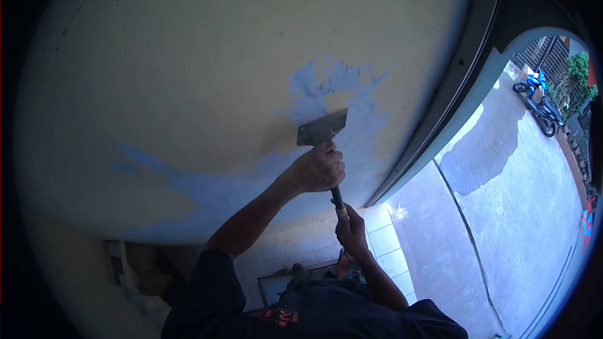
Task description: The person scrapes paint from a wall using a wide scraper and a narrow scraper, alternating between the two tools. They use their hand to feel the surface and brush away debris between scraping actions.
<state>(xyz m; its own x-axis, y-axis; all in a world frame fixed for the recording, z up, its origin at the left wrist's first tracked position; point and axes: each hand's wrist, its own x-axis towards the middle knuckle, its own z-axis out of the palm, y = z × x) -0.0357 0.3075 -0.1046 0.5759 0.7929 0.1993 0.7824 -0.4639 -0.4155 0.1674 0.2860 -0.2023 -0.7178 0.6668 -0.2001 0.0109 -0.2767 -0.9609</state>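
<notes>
A metal scraper point(322, 129) lies with its wide blade flat against a cream wall point(188, 56), at the edge of a patch where blue shows under the cream paint point(326, 81). My left hand point(317, 168) grips the scraper just below the blade. Lower down, my right hand point(350, 231) holds the end of the black handle point(338, 198). Both arms reach up from my dark shirt at the bottom of the view.
More bare blue runs in a band along the lower wall point(207, 191). A dark frame edge point(440, 107) borders the wall on the right. Below are pale floor tiles point(389, 245), a concrete yard point(502, 201) and a parked blue motorbike point(540, 103).
</notes>
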